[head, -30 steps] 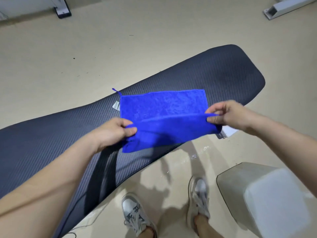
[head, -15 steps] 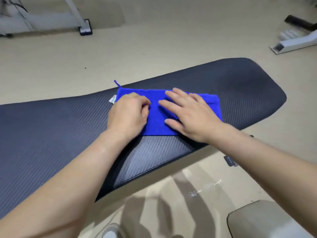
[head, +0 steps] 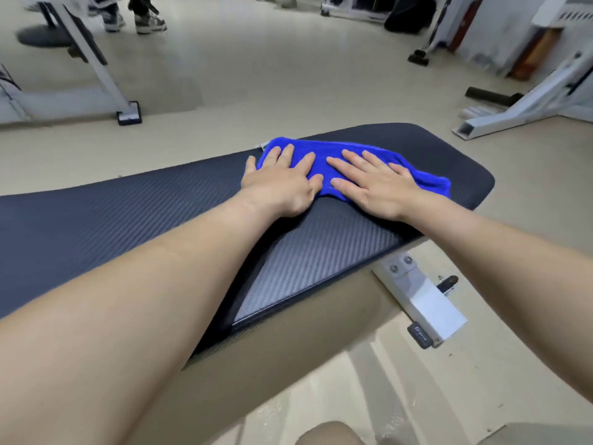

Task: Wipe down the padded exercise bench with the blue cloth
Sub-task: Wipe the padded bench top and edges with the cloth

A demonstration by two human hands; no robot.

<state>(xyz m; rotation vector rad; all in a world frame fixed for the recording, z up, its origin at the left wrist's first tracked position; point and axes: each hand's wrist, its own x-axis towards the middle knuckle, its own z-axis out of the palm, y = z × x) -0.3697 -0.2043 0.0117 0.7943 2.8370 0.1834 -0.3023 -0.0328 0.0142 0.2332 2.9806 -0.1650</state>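
The dark padded exercise bench runs across the view from lower left to upper right. A folded blue cloth lies on its far right part, near the far edge. My left hand presses flat on the cloth's left half with straight, spread fingers. Beside it, my right hand lies flat on the cloth's right half, fingers straight too. The cloth's right end sticks out past my right hand. Both hands cover much of the cloth.
A white metal bench leg juts out below the pad's near right side. White gym machine frames stand at far left and far right. Another person's shoes show at the top left. Beige floor surrounds the bench.
The cloth went from held up and being folded to lying on the pad. Both hands now press it flat, and it has slid toward the bench's far right edge.
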